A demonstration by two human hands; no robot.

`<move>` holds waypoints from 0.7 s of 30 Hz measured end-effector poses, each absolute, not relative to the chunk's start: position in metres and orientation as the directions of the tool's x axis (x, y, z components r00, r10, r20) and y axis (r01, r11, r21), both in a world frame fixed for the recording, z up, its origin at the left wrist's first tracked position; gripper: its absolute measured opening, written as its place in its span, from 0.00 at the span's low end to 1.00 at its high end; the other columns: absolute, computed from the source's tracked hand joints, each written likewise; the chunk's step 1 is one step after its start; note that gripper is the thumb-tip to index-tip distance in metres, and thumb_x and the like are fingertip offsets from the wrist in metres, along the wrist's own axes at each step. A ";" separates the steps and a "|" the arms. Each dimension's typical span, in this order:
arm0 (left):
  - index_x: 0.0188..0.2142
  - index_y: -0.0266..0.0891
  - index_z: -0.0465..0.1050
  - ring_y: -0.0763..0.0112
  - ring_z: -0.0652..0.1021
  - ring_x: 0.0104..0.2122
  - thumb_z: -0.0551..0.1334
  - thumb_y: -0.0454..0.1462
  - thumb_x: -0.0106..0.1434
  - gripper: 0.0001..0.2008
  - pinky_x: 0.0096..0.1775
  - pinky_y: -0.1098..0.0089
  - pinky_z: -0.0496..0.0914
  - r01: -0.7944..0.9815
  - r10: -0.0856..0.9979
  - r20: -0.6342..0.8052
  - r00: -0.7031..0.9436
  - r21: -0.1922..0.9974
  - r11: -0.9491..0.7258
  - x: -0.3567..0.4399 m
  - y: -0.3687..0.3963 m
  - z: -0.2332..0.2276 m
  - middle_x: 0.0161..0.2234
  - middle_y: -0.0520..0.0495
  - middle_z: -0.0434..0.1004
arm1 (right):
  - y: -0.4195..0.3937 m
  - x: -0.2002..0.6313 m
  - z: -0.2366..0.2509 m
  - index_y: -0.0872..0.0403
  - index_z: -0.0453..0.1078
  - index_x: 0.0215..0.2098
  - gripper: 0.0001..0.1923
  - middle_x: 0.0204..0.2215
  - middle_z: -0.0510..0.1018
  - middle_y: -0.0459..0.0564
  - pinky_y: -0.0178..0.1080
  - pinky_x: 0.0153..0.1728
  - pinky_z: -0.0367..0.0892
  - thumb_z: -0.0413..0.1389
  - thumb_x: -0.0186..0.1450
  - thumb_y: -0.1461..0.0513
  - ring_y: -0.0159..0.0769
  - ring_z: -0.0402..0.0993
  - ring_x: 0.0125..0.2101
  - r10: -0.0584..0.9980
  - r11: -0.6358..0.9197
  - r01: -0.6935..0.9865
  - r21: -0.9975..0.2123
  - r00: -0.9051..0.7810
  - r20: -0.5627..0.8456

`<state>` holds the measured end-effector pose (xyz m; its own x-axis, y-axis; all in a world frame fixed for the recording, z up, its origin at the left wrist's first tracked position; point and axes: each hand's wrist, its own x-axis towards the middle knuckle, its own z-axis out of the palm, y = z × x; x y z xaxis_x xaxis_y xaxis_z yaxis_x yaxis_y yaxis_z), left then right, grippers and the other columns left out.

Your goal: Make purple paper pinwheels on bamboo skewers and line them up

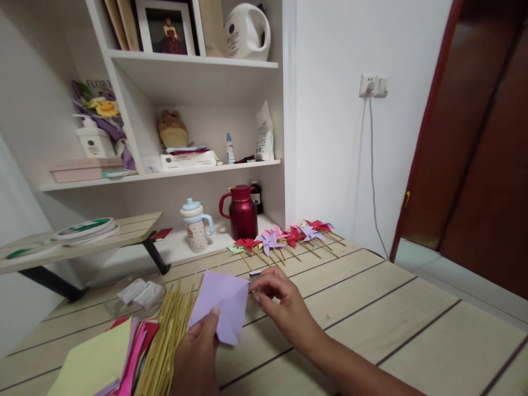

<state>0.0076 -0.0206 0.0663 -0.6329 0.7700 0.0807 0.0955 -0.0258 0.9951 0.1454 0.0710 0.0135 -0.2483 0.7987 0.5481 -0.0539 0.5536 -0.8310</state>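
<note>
My left hand grips a square sheet of lilac paper, thumb on top, held up over the table. The paper has a slight crease and a bent lower edge. Close to its right edge, my right hand has its thumb and index finger bent together; whatever lies between the fingertips is too small to make out. Just behind those fingers a small metallic object lies on the table, partly hidden. A bundle of thin wooden sticks lies left of my left hand, beside a stack of coloured paper.
Several finished paper pinwheels on sticks lie along the table's back edge. Behind them stand a red thermos jug and a speckled cup. A clear plastic box sits near a small raised stand at left.
</note>
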 end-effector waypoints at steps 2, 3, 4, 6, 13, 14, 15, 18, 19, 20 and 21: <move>0.15 0.46 0.79 0.54 0.81 0.27 0.62 0.40 0.49 0.10 0.29 0.62 0.75 -0.011 0.793 -0.034 -0.609 0.999 0.035 0.008 -0.020 0.068 0.21 0.44 0.82 | 0.066 0.145 0.015 0.50 0.78 0.36 0.11 0.35 0.69 0.47 0.37 0.38 0.65 0.56 0.61 0.69 0.35 0.68 0.36 0.759 0.597 -0.056 -0.800 -0.285 0.586; 0.15 0.46 0.78 0.54 0.81 0.29 0.62 0.40 0.48 0.09 0.30 0.62 0.75 -0.036 0.795 -0.056 -0.604 0.998 0.042 0.008 -0.020 0.068 0.22 0.44 0.83 | 0.065 0.144 0.016 0.49 0.78 0.38 0.14 0.35 0.69 0.47 0.37 0.38 0.65 0.55 0.61 0.70 0.34 0.69 0.36 0.740 0.615 -0.058 -0.787 -0.301 0.601; 0.15 0.46 0.78 0.53 0.81 0.31 0.62 0.40 0.47 0.08 0.31 0.63 0.75 -0.048 0.798 -0.065 -0.599 0.998 0.045 0.007 -0.019 0.067 0.22 0.44 0.83 | 0.063 0.144 0.016 0.47 0.78 0.41 0.17 0.36 0.69 0.46 0.36 0.37 0.66 0.55 0.61 0.71 0.34 0.69 0.35 0.723 0.633 -0.057 -0.772 -0.315 0.615; 0.16 0.46 0.78 0.52 0.81 0.35 0.62 0.39 0.45 0.07 0.33 0.63 0.75 -0.041 0.791 -0.058 -0.609 0.998 0.042 0.005 -0.019 0.064 0.24 0.44 0.83 | 0.061 0.143 0.016 0.44 0.75 0.49 0.24 0.36 0.69 0.46 0.36 0.36 0.66 0.55 0.60 0.73 0.32 0.68 0.33 0.691 0.670 -0.044 -0.741 -0.328 0.645; 0.23 0.45 0.82 0.50 0.81 0.41 0.63 0.45 0.52 0.10 0.36 0.62 0.76 0.072 0.815 0.041 -0.578 0.997 0.001 -0.009 -0.014 0.031 0.31 0.42 0.85 | 0.059 0.141 0.014 0.46 0.76 0.49 0.26 0.29 0.67 0.44 0.35 0.33 0.65 0.54 0.59 0.76 0.33 0.68 0.31 0.663 0.719 0.084 -0.690 -0.381 0.644; 0.24 0.45 0.82 0.50 0.81 0.42 0.63 0.46 0.53 0.11 0.36 0.62 0.76 0.090 0.814 0.057 -0.578 0.996 -0.006 -0.011 -0.013 0.025 0.32 0.42 0.85 | 0.059 0.141 0.014 0.47 0.78 0.47 0.24 0.28 0.67 0.44 0.34 0.32 0.65 0.54 0.59 0.76 0.32 0.68 0.30 0.667 0.715 0.093 -0.693 -0.386 0.637; 0.26 0.45 0.83 0.50 0.81 0.42 0.64 0.47 0.54 0.12 0.36 0.62 0.76 0.117 0.812 0.080 -0.578 0.993 -0.014 -0.013 -0.011 0.020 0.33 0.41 0.86 | 0.059 0.140 0.013 0.48 0.79 0.45 0.23 0.28 0.67 0.44 0.34 0.31 0.64 0.54 0.59 0.76 0.32 0.68 0.30 0.670 0.711 0.096 -0.696 -0.393 0.630; 0.28 0.44 0.83 0.49 0.81 0.43 0.63 0.50 0.56 0.15 0.38 0.61 0.76 0.208 0.778 0.161 -0.608 0.977 -0.040 -0.017 -0.007 0.007 0.35 0.41 0.86 | 0.059 0.138 0.010 0.50 0.80 0.41 0.21 0.28 0.68 0.45 0.33 0.29 0.63 0.55 0.59 0.76 0.32 0.68 0.29 0.680 0.690 0.083 -0.719 -0.415 0.604; 0.29 0.44 0.84 0.50 0.81 0.42 0.63 0.50 0.56 0.15 0.38 0.61 0.76 0.236 0.773 0.187 -0.607 0.970 -0.049 -0.017 -0.006 0.006 0.34 0.41 0.86 | 0.059 0.138 0.009 0.50 0.81 0.40 0.20 0.28 0.68 0.45 0.33 0.29 0.63 0.56 0.58 0.76 0.32 0.68 0.29 0.684 0.681 0.075 -0.729 -0.421 0.596; 0.28 0.44 0.84 0.51 0.82 0.40 0.63 0.50 0.56 0.15 0.38 0.61 0.76 0.259 0.772 0.211 -0.600 0.964 -0.062 -0.017 -0.006 0.005 0.33 0.42 0.86 | 0.059 0.138 0.009 0.51 0.81 0.39 0.18 0.28 0.68 0.46 0.33 0.29 0.63 0.58 0.59 0.75 0.33 0.68 0.29 0.687 0.672 0.065 -0.738 -0.427 0.588; 0.28 0.44 0.84 0.52 0.82 0.37 0.63 0.50 0.56 0.15 0.38 0.61 0.76 0.278 0.771 0.237 -0.591 0.957 -0.081 -0.016 -0.007 0.007 0.31 0.43 0.86 | 0.059 0.138 0.009 0.51 0.81 0.39 0.17 0.28 0.69 0.46 0.34 0.30 0.63 0.59 0.59 0.75 0.33 0.69 0.29 0.689 0.664 0.054 -0.746 -0.431 0.582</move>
<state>-0.0163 -0.0069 0.0066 -0.5908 0.7713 0.2369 0.2783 -0.0808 0.9571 0.1375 0.0592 0.0088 -0.4315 0.6892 0.5821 0.0536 0.6637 -0.7460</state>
